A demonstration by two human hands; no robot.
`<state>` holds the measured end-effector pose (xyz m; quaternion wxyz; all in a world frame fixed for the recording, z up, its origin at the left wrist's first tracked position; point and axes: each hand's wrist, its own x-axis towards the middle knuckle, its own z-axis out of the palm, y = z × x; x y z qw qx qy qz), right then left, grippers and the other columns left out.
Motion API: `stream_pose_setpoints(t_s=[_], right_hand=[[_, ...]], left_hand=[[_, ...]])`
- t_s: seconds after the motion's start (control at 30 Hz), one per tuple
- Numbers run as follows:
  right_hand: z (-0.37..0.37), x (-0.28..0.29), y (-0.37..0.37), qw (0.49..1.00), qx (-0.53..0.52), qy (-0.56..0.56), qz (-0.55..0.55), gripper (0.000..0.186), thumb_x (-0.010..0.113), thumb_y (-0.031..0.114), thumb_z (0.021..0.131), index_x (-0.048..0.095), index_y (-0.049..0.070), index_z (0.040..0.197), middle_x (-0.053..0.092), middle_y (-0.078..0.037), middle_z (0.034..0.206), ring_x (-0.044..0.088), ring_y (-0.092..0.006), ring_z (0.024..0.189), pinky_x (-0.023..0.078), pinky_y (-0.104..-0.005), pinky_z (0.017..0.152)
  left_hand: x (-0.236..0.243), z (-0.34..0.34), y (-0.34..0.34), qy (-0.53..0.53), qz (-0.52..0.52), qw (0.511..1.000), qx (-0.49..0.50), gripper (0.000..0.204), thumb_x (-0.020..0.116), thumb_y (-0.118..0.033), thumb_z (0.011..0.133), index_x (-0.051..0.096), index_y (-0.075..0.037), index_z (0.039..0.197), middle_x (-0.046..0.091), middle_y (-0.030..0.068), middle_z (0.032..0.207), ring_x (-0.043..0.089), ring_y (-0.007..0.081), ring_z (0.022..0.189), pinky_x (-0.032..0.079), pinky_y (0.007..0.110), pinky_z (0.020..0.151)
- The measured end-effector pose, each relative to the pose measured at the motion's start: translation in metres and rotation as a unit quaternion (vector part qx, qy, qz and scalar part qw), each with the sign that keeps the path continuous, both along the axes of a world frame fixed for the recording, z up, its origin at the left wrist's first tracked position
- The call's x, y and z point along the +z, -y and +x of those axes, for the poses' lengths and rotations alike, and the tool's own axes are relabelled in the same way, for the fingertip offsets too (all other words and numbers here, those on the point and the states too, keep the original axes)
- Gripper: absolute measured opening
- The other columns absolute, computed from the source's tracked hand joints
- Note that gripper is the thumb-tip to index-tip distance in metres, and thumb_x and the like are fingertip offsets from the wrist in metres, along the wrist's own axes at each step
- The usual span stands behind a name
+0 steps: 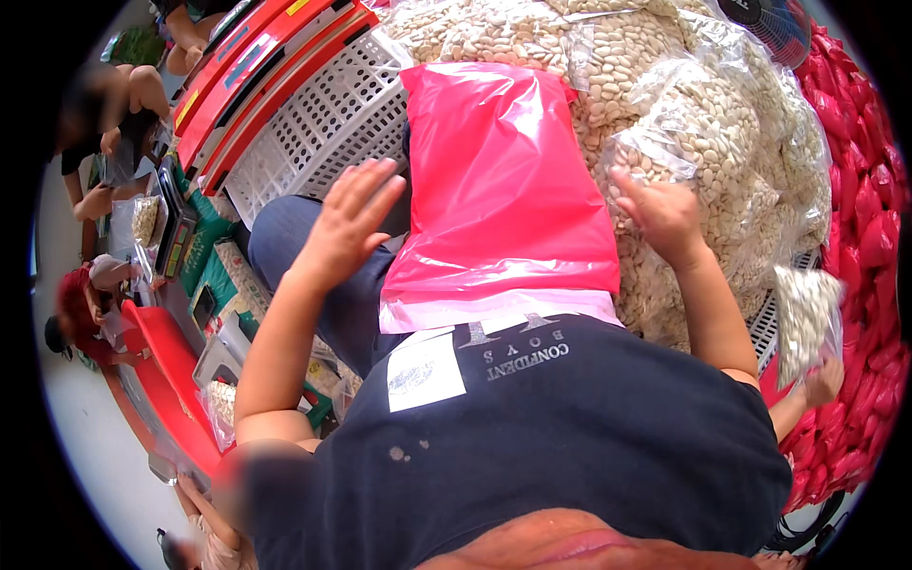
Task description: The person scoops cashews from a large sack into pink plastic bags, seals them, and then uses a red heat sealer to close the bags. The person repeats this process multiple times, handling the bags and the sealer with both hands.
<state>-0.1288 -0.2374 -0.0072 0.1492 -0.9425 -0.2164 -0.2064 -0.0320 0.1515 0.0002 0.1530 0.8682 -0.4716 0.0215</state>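
Across my lap lies a bright pink plastic bag (503,180), smooth and full-looking, with a paler pink strip along its near edge. My left hand (356,218) hovers by its left side, fingers stretched out, holding nothing. On the other side, my right hand (665,217) is raised in front of a clear bag of pale flat seeds (708,123). Its index finger points out and the others are partly curled; nothing shows between them. Whether its fingertips touch the clear plastic I cannot tell.
Large clear sacks of seeds (513,38) crowd the far side. A white perforated crate (323,123) and red boxes (266,76) stand left. Many small pink bags (860,237) are heaped right. Another person's hand (823,382) holds a seed bag (806,318). Other people work at left.
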Motion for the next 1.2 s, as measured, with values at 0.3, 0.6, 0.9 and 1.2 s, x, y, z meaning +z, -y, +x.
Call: stream_pose_setpoints(t_s=[0.3, 0.6, 0.9, 1.2], right_hand=[[0.004, -0.026, -0.026, 0.987, 0.144, -0.056, 0.039, 0.035, 0.061, 0.013, 0.065, 0.063, 0.015, 0.1, 0.05, -0.002, 0.053, 0.051, -0.0194, 0.046, 0.041, -0.0309, 0.044], [-0.025, -0.073, -0.012, 0.729, -0.077, -0.526, 0.432, 0.036, 0.051, 0.03, 0.088, 0.056, 0.003, 0.065, 0.049, 0.003, 0.055, 0.042, -0.0048, 0.048, 0.033, -0.0207, 0.046], [-0.009, -0.041, -0.038, 0.811, -0.168, -0.359, 0.429, 0.015, 0.063, 0.013, 0.076, 0.062, 0.001, 0.085, 0.046, 0.006, 0.062, 0.036, -0.0014, 0.054, 0.029, -0.0177, 0.046], [0.013, -0.011, -0.036, 0.79, -0.2, -0.315, 0.486, 0.009, 0.059, 0.001, 0.08, 0.063, -0.003, 0.087, 0.054, 0.004, 0.066, 0.041, -0.001, 0.054, 0.032, -0.0164, 0.049]], left_hand=[[-0.02, 0.013, 0.032, -0.017, -0.07, 0.964, -0.256, 0.027, 0.05, -0.013, 0.075, 0.06, -0.01, 0.101, 0.06, 0.0056, 0.103, 0.058, 0.0246, 0.096, 0.048, 0.036, 0.081], [-0.047, -0.048, 0.034, -0.605, -0.291, 0.679, 0.299, 0.036, 0.045, -0.031, 0.09, 0.057, 0.001, 0.101, 0.062, 0.0065, 0.09, 0.056, 0.0114, 0.084, 0.044, 0.027, 0.076], [-0.069, -0.034, 0.029, -0.699, -0.309, 0.563, 0.315, 0.041, 0.041, -0.037, 0.091, 0.053, -0.001, 0.106, 0.062, 0.0066, 0.096, 0.06, 0.0133, 0.083, 0.047, 0.025, 0.068], [-0.073, -0.031, 0.026, -0.684, -0.34, 0.594, 0.25, 0.046, 0.044, -0.039, 0.09, 0.06, 0.003, 0.099, 0.062, 0.0028, 0.093, 0.054, 0.008, 0.086, 0.041, 0.022, 0.079]])
